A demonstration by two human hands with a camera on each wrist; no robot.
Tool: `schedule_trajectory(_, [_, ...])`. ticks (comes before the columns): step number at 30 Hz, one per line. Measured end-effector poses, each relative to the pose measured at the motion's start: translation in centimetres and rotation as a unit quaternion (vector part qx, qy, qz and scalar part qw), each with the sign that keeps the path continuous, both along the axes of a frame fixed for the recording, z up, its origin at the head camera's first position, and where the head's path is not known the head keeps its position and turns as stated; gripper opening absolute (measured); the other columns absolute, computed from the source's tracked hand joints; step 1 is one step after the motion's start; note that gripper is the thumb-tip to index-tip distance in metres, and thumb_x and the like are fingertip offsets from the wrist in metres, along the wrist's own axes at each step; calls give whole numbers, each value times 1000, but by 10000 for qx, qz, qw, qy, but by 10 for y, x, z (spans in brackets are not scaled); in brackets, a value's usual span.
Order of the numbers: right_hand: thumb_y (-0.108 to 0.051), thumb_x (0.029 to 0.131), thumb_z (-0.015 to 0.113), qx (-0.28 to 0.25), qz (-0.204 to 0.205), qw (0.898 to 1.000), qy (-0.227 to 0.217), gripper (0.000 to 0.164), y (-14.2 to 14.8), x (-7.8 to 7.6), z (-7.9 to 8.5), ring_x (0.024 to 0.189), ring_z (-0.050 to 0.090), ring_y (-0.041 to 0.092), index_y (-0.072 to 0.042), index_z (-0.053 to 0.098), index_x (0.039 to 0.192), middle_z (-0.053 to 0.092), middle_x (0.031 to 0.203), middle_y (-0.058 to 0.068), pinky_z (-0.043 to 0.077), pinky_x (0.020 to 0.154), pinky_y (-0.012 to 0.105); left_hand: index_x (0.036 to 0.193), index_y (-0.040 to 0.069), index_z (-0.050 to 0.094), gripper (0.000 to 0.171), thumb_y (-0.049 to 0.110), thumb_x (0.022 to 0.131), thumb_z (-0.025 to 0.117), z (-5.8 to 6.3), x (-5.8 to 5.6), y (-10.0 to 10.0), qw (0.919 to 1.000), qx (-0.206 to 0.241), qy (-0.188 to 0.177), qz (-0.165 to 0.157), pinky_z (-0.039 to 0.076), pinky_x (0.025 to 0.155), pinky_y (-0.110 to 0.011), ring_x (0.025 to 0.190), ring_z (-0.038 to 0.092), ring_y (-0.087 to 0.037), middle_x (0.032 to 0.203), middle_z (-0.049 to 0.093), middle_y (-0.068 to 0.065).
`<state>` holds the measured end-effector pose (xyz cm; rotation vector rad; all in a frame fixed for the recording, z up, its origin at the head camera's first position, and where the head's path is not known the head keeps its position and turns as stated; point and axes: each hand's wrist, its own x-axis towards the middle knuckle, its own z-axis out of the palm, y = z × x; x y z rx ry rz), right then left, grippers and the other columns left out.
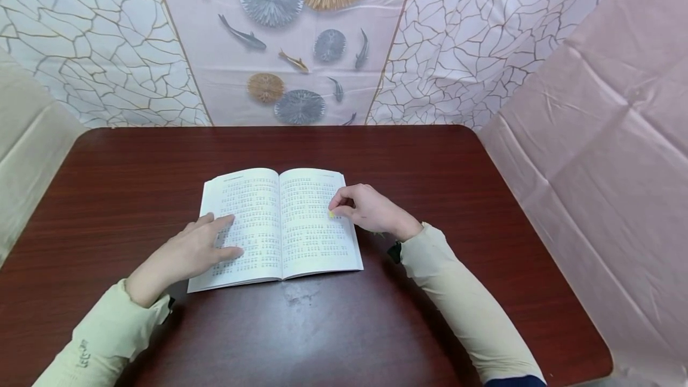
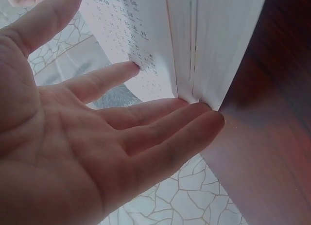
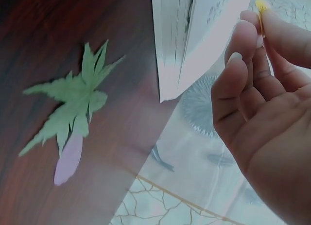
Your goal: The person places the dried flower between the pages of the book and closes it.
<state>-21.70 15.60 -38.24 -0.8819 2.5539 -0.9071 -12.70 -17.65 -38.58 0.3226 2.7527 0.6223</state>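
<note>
An open book [image 1: 309, 237] lies on the table, its printed pages facing up. My left hand [image 1: 196, 249] rests on the left page, fingers spread and fairly straight; in the left wrist view some fingertips [image 2: 214, 119] touch the book's side edge. Over the right page, my right hand [image 1: 371, 208] pinches a small yellow petal [image 3: 262, 5] between thumb and forefinger. On the table beside the book, the right wrist view shows a green lobed leaf [image 3: 73, 96] and a pale pink petal [image 3: 68, 159] partly under it. The right hand mostly hides these in the head view.
The dark red wooden table [image 1: 258, 333] has rounded corners. Patterned cloth [image 1: 301, 46] hangs behind its far edge, and a pink cloth wall [image 1: 602, 154] stands along the right side. A pale cloth [image 1: 32, 136] borders the left.
</note>
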Motion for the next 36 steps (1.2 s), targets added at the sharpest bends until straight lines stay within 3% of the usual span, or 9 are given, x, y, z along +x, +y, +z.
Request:
schedule_trajectory(14, [-10,93,66,-300,175,9994,51,5,-16,1,-8,77,57,9,-13,70,95,65,84,-6,46,72,24,143,-2,43,76,44,88,68,-1,-1,6,9999,-68,-79,4,34,94,-70,125,34,-62,140,35,-42])
schedule_trajectory(36, [-9,89,70,201,-322,9992,105,17,-26,0,-12,75,54,13,-8,63,105,59,84,-1,46,71,25,144,-1,41,78,45,88,69,1,-1,10,9996,-199,-207,65,34,92,-71,125,33,-63,142,32,-42])
